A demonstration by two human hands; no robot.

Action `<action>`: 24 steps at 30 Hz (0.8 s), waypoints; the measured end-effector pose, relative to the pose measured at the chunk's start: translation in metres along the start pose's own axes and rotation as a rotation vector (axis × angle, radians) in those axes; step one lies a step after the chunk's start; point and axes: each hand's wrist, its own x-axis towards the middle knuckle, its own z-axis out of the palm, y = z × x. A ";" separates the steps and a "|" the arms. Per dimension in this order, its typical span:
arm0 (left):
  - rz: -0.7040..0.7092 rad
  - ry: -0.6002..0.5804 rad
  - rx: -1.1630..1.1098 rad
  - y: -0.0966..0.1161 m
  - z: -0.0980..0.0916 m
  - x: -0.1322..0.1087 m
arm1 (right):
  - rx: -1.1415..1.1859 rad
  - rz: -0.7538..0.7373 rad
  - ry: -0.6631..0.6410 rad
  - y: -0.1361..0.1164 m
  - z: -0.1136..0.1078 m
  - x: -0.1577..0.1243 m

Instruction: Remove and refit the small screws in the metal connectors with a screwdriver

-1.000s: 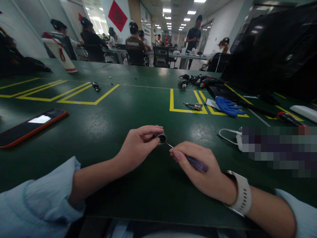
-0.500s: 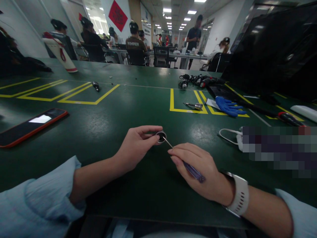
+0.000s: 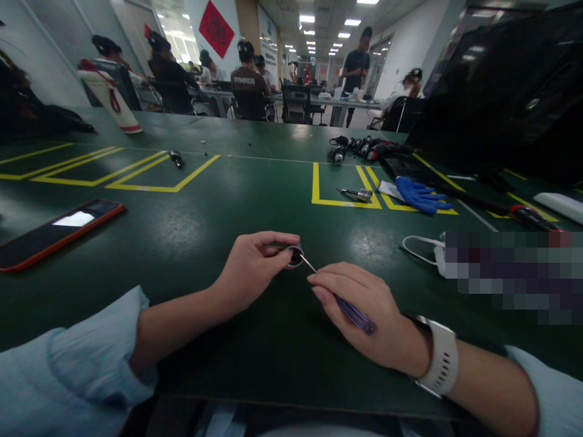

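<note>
My left hand (image 3: 255, 267) pinches a small round metal ring-shaped part (image 3: 296, 257) between thumb and fingers, its dark hollow turned toward me. In my right hand (image 3: 364, 309) is a screwdriver (image 3: 355, 315) with a clear purple handle. Its thin shaft points up and left, and the tip reaches the opening of the round part; how deep it sits I cannot tell. Both hands are above the green table (image 3: 273, 352), near its front edge.
A phone in an orange case (image 3: 59, 233) lies at left. Beyond my hands are a slim metal tool (image 3: 357, 194), a blue glove (image 3: 421, 194), tangled dark cables (image 3: 359, 147) and a small dark part (image 3: 175, 159). A white cable (image 3: 421, 249) is at right. People sit farther back.
The round part has tilted slightly in my left fingers, and its rim has shifted a little down and left. My right hand with the screwdriver has barely moved.
</note>
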 end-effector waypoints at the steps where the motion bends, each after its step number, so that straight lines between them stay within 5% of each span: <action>1: 0.002 0.005 0.008 0.000 0.000 0.000 | -0.003 -0.002 -0.002 -0.001 0.000 0.000; 18: 0.027 0.003 0.077 0.003 -0.001 0.000 | 0.022 -0.009 0.003 -0.001 -0.002 -0.001; 21: 0.101 0.159 0.174 0.001 -0.022 0.027 | 0.021 -0.039 -0.024 -0.001 -0.005 -0.003; 24: 0.242 0.493 0.317 -0.005 -0.069 0.070 | 0.035 -0.041 -0.075 0.000 -0.006 -0.005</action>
